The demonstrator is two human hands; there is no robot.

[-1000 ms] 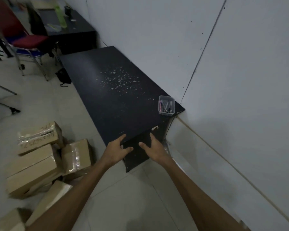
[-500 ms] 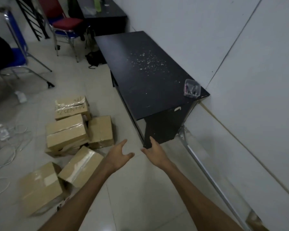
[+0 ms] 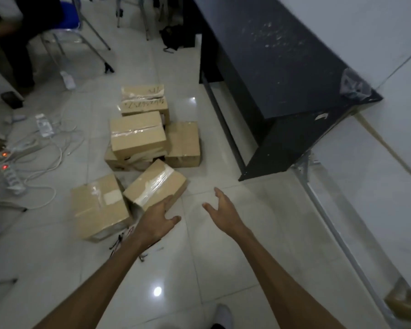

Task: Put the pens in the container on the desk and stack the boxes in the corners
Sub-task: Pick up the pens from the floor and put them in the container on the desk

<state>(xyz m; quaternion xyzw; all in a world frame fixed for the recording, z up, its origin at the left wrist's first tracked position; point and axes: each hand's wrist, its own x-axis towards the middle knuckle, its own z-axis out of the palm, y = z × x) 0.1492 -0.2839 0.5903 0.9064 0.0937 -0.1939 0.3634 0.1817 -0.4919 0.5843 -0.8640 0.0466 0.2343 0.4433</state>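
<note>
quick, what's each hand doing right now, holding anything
Left hand: open, fingers spread, holding nothing, in front of a tilted cardboard box.
Right hand: open, empty.

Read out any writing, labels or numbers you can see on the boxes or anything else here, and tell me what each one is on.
Nothing can be read reliably.
Far cardboard box: dark handwritten marks on top and on its front face, too blurred to read.
Nearest cardboard box: a pale label patch, no legible text.
Desk end panel: a small white sticker, too small to read.
</note>
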